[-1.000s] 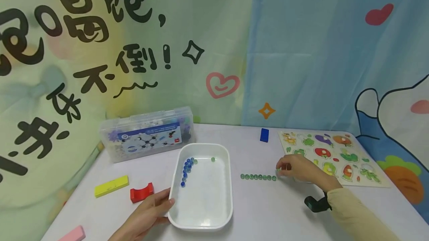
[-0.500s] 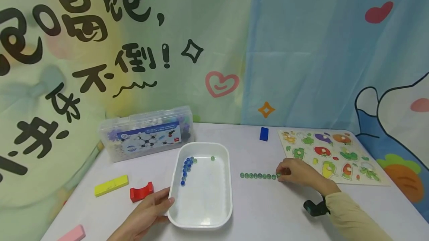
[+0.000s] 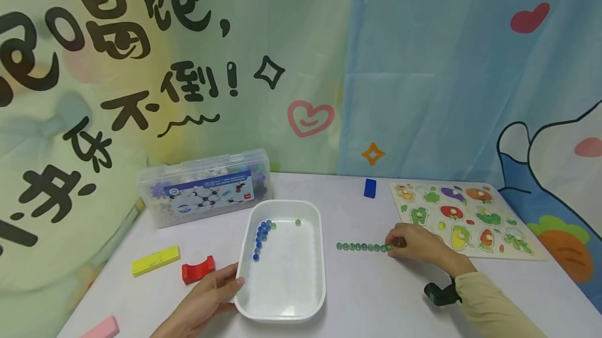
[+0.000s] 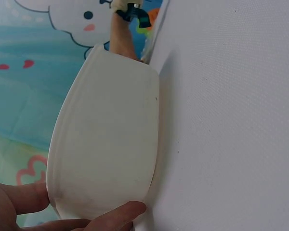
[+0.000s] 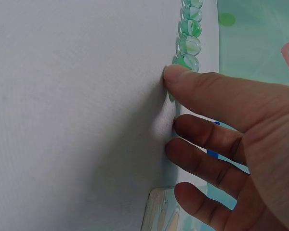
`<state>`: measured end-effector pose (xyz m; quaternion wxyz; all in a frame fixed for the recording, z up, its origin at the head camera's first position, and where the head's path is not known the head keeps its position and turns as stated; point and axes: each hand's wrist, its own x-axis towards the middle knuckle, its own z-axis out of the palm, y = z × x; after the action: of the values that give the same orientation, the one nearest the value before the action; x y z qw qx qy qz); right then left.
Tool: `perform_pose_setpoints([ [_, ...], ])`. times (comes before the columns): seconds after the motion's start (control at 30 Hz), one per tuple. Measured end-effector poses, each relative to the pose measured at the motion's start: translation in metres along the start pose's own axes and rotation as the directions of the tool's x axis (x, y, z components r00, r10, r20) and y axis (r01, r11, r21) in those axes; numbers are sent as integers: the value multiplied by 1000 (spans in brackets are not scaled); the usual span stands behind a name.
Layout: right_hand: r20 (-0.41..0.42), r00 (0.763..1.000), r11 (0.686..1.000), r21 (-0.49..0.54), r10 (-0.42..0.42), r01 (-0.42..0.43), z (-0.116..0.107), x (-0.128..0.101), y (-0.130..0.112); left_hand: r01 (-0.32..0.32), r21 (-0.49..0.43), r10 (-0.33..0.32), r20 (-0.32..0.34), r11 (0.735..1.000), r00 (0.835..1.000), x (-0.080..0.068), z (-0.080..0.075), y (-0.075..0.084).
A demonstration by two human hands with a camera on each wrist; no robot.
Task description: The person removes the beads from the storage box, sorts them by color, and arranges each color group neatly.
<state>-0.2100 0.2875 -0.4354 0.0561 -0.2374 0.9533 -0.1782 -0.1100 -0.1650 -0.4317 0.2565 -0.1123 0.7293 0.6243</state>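
The fingers (image 5: 183,77) of the right hand (image 3: 416,244) lay nearly straight and a little apart, the index tip pressed to the desk (image 3: 376,296) against the last green marble at the right end of the row of green marbles (image 3: 363,247). From the wrist view that tip touched the end marble (image 5: 187,61); whether the thumb also pinched it I could not tell. The row ran in a straight line across the desk, marbles touching one another, between the white tray (image 3: 320,275) and the wooden vegetable puzzle (image 3: 463,218), just beside the hand.

The left hand (image 3: 207,299) gripped the near left corner of the white tray, thumb (image 4: 118,214) curled over the rim and a finger against its outer wall. Inside the tray, a curved string of blue marbles (image 3: 260,233) sat near the far left wall, with a single green marble (image 3: 298,222) apart from it toward the far end.

Farther out lay a red arched block (image 3: 198,269) and a yellow block (image 3: 155,260) left of the tray, a pink block (image 3: 100,328) at the near edge, a clear plastic case (image 3: 204,187) behind, and a blue block (image 3: 370,188) near the puzzle.
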Motion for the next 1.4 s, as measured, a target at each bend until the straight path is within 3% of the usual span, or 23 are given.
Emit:
perform_pose_setpoints([
  [0.4, 9, 1000, 1000, 18, 14, -14, -1, -1, -1, 8, 1, -8, -2, 1000, 1000, 0, 0, 1],
  [0.6, -4, 999, 998, 50, 39, -39, -16, 1, -5, 7, -2, -7, -2, 1000, 1000, 0, 1, 0],
  [0.73, -52, 999, 1000, 9, -4, 5, -29, 12, -17, -4, -6, 4, 6, 1000, 1000, -1, 1, 1],
  [0.87, -91, 992, 996, -9, -89, 89, -41, 32, -47, -3, -8, 3, 5, 1000, 1000, -1, 0, 1],
  [1.03, -87, 974, 978, 9, -209, 210, -44, 66, -105, -10, -15, 11, 14, 1000, 1000, -1, -1, 0],
  [1.2, -1, 965, 965, -7, -262, 262, -32, 103, -157, -8, -21, 8, 13, 1000, 1000, 0, -2, 0],
  [1.4, 156, 964, 975, -26, -215, 221, -6, 140, -193, -9, -23, 9, 16, 1000, 1000, 0, -1, 0],
])
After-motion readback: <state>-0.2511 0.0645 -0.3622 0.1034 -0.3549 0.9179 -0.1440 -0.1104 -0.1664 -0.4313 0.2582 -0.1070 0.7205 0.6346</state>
